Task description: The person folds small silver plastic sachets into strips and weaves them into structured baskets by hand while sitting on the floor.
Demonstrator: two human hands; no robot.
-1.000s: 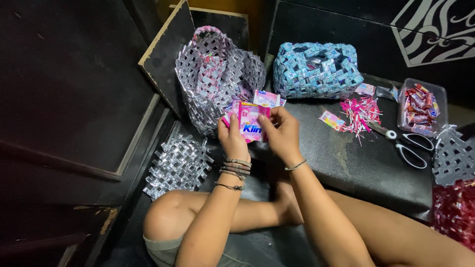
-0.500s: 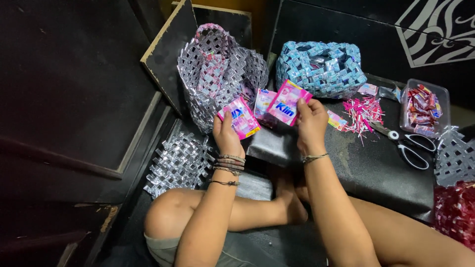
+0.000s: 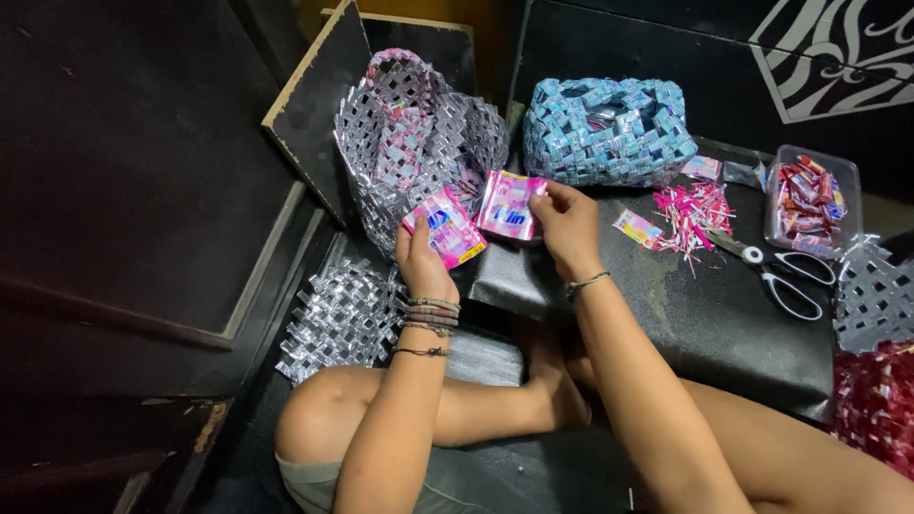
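Here, a dark worktop [image 3: 724, 333] carries most of the things. At its far left a silver woven basket [image 3: 400, 152] stands upright, pink strips woven into its inner wall; beside it sits a blue woven bag [image 3: 609, 128], its contents not clear. A flat silver woven panel [image 3: 343, 319] lies lower down by the person's knee. To the right, a clear plastic tub [image 3: 811, 202] holds a heap of red wrappers, with white-handled scissors [image 3: 785, 276] just in front and a pile of pink shreds [image 3: 690, 214] near them. The left hand [image 3: 424, 262] is closed on a pink sachet [image 3: 445, 228] in front of the silver basket. The right hand [image 3: 566, 228] pinches a second pink sachet [image 3: 509, 205], just beside the first.
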